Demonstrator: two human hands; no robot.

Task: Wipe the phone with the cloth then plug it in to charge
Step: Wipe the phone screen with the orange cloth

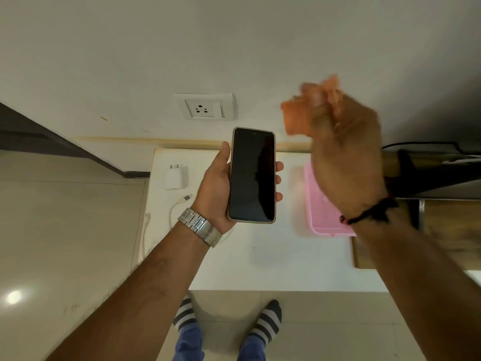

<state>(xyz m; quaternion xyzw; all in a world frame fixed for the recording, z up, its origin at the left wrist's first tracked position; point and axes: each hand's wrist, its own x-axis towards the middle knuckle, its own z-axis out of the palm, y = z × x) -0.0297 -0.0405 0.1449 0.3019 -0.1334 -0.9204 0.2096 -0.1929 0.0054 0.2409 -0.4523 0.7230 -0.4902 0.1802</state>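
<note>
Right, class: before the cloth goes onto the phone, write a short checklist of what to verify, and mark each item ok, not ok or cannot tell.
1. Phone gripped firmly in the left hand: ok.
2. Screen facing up and unobstructed: ok.
3. Cloth in the right hand: ok, though blurred.
4. Cloth touching the screen: not ok; it is up and to the right.
5. Charger and cable lying on the white table: ok.
6. Wall socket free: ok; switch position cannot tell.
</note>
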